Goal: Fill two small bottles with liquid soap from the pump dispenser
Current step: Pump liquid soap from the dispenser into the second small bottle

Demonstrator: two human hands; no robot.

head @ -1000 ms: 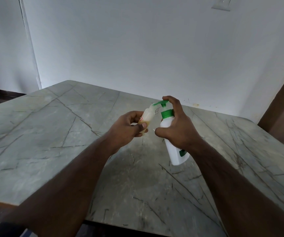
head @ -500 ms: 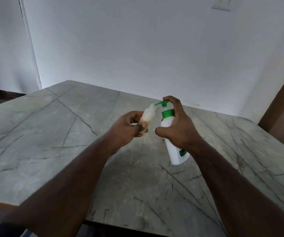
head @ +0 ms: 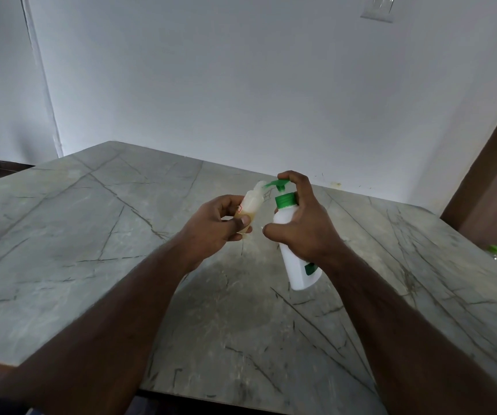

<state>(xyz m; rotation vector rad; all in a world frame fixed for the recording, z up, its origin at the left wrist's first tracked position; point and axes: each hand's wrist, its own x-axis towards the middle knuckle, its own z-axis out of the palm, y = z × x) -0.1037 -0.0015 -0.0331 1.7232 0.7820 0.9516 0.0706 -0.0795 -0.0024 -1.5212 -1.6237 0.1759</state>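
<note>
Barely any shift since earlier frames; both hands stay up over the tabletop (head: 61, 250). Left hand (head: 216, 224) grips small bottle (head: 248, 205), tilted, mouth up-right. Right hand (head: 299, 226) wraps pump dispenser (head: 293, 250), index finger on the green pump head (head: 280, 184). Nozzle points left, tip at the bottle mouth, so the next press likely feeds straight in.
</note>
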